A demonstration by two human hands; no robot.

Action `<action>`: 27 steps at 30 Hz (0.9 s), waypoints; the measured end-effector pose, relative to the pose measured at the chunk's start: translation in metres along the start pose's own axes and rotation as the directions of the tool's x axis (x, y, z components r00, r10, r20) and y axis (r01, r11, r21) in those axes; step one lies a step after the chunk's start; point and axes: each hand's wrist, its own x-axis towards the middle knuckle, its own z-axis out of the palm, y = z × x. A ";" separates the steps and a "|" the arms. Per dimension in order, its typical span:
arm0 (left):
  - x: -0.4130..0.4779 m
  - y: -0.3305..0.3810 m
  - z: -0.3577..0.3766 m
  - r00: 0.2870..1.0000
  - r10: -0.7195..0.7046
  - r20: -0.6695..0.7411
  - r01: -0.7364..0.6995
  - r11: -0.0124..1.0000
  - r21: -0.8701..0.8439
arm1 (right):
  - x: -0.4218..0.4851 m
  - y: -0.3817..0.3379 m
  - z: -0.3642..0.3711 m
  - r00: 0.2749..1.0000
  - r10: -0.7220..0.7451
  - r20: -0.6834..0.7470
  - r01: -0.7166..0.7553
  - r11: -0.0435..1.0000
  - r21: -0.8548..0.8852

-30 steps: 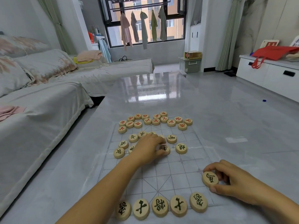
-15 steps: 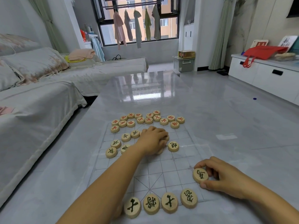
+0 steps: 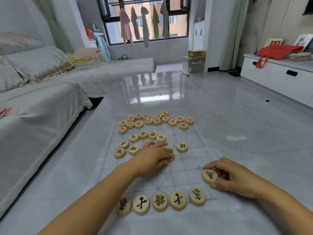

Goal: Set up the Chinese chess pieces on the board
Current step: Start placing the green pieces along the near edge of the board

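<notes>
**Five Seated, Two in Hand**

Five black-lettered pieces (image 3: pixel 160 201) stood in a row along the near edge of the board (image 3: pixel 186 168), with room left at both ends. The right hand (image 3: pixel 237 179) pinched a sixth disc (image 3: pixel 209 176) between thumb and curled fingers, face up, just beyond the row's rightmost piece. Whether it rested on the sheet or hung barely above it could not be told. The left hand (image 3: pixel 153 158) lay curled over a mid-board disc (image 3: pixel 171 157), of which only the rim showed under the fingertips. It sat near the loose black pieces (image 3: pixel 143 135) not yet sorted. The red pieces (image 3: pixel 156 120) were bunched at the far edge.

Placing well here likely meant centring the sixth disc on a line crossing in the back row, not inside a square, and lowering it straight down so that it did not knock its neighbour. The board looked like a thin clear sheet on a glossy table (image 3: pixel 237 124), so lifting seemed safer than dragging, which might shift the grid. The left hand probably needed a firmer hold before carrying its disc clear of the cluster.
</notes>
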 end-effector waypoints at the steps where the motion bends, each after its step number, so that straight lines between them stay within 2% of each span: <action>1: -0.006 0.001 0.000 1.000 0.017 -0.001 -0.017 1.000 -0.009 | -0.001 0.000 0.000 1.000 0.001 0.004 -0.001 1.000 0.002; 6: -0.035 -0.001 0.002 0.997 0.064 -0.034 -0.064 0.998 -0.002 | -0.011 0.001 0.000 0.999 -0.009 0.035 0.010 0.999 -0.031; 10: -0.058 -0.012 0.002 0.986 0.097 -0.136 -0.076 0.985 0.155 | -0.018 -0.003 0.004 0.998 -0.019 0.062 0.022 0.999 -0.048; 21: -0.132 -0.042 0.016 0.963 0.008 -0.268 0.025 0.993 0.119 | -0.026 -0.002 0.008 0.999 -0.042 0.028 0.043 0.999 -0.027; 24: -0.146 -0.045 0.014 0.964 -0.057 -0.261 0.056 0.998 -0.015 | -0.026 -0.004 0.007 0.998 -0.041 0.039 0.041 0.999 -0.016; 27: -0.161 -0.050 0.015 0.946 -0.226 -0.234 0.157 0.948 -0.278 | -0.026 -0.004 0.006 0.999 -0.026 0.022 0.026 1.000 0.003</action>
